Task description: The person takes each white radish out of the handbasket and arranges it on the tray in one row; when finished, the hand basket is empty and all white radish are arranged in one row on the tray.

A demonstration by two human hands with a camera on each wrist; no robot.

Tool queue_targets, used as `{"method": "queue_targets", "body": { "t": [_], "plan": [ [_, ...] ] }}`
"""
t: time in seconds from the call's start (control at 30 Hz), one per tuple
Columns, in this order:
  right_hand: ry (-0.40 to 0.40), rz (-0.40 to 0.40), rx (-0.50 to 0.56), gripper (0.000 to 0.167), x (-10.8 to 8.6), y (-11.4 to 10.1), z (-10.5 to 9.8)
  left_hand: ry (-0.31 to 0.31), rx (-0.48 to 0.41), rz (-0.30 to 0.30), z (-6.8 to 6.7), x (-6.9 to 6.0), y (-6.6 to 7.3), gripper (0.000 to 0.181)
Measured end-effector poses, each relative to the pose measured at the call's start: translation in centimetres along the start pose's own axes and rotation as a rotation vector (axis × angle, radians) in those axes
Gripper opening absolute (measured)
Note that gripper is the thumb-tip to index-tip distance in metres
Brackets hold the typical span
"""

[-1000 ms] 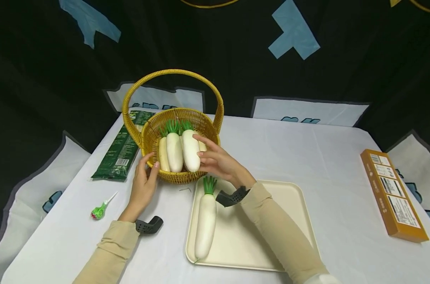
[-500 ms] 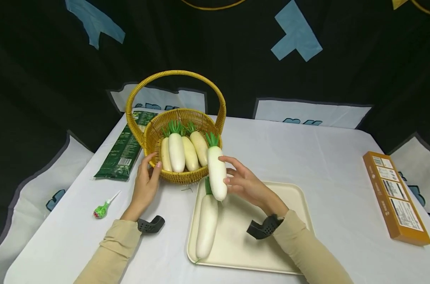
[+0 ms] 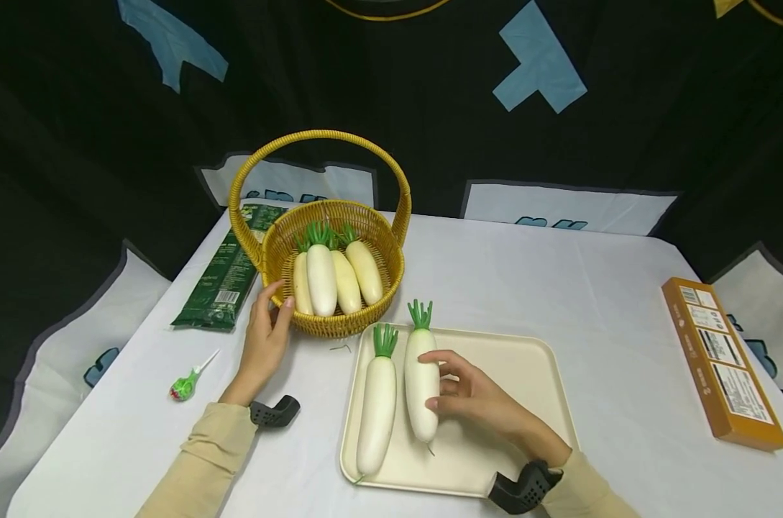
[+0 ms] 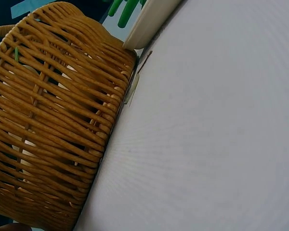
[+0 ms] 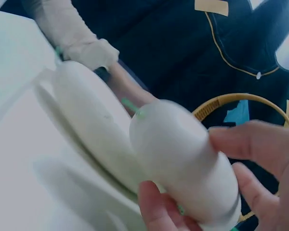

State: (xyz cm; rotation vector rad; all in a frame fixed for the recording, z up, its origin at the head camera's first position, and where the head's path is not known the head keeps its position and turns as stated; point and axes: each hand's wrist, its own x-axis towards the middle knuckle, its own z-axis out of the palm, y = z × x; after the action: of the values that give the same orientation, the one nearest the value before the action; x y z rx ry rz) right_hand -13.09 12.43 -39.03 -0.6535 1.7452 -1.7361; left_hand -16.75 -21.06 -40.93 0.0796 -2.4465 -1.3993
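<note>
My right hand (image 3: 475, 396) holds a white radish (image 3: 420, 381) with a green top between thumb and fingers, over the beige tray (image 3: 507, 345). Beside it, a second white radish (image 3: 377, 414) lies along the tray's left side. In the right wrist view, the held radish (image 5: 183, 154) is gripped by the fingers, its root end toward the camera. My left hand (image 3: 264, 342) holds the near left rim of the yellow wicker basket (image 3: 329, 327). Inside the basket are several radishes (image 3: 322, 280), white and yellowish. The left wrist view shows mostly the basket's woven side (image 4: 58, 125).
A green packet (image 3: 219, 280) lies left of the basket, partly behind it. A lollipop (image 3: 185, 385) with a green wrapper is on the white table (image 3: 139, 432) near the left arm. At the far right lies an orange box (image 3: 724, 360). The basket's tall handle (image 3: 323, 134) arches upward.
My right hand has lifted a white radish out of the basket and carried it right and toward me, over the tray. My left hand has stayed at the basket's rim.
</note>
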Motion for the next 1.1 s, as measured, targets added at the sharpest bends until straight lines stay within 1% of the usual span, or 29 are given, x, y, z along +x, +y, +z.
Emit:
{"method": "queue_targets", "body": {
  "t": [0.07,0.2,0.33,0.43,0.57,0.7,0.83,0.97,1.1],
  "plan": [
    [0.000,0.029,-0.005,0.057,-0.5,0.4,0.3,0.003,0.005,0.000,0.0,0.0,0.0,0.049],
    [-0.018,0.039,-0.033,0.056,-1.0,1.1,0.9,0.015,0.013,0.003,0.0,0.0,-0.2,0.048],
    [-0.049,-0.004,-0.095,0.055,-1.1,1.5,1.4,0.016,0.007,0.006,0.0,0.0,-0.2,0.049],
    [-0.064,-0.034,-0.116,0.056,-1.1,1.6,1.5,0.011,0.002,0.004,0.1,0.0,-0.2,0.050],
    [-0.036,-0.015,-0.137,0.070,-1.1,1.5,1.7,0.009,0.004,-0.006,0.1,0.0,-0.1,0.051],
    [0.008,0.045,-0.191,0.083,-0.9,1.3,2.0,0.012,0.003,-0.008,0.0,0.0,-0.1,0.050],
    [0.039,0.062,-0.249,0.083,-1.0,1.4,2.1,0.011,-0.006,0.000,-0.1,0.0,-0.1,0.050],
    [0.055,0.019,-0.318,0.080,-1.0,1.6,2.3,0.012,-0.009,0.003,0.0,0.0,0.0,0.050],
    [0.066,-0.010,-0.349,0.076,-1.1,1.8,2.5,0.008,-0.010,-0.001,0.1,-0.1,0.0,0.050]
  ]
}}
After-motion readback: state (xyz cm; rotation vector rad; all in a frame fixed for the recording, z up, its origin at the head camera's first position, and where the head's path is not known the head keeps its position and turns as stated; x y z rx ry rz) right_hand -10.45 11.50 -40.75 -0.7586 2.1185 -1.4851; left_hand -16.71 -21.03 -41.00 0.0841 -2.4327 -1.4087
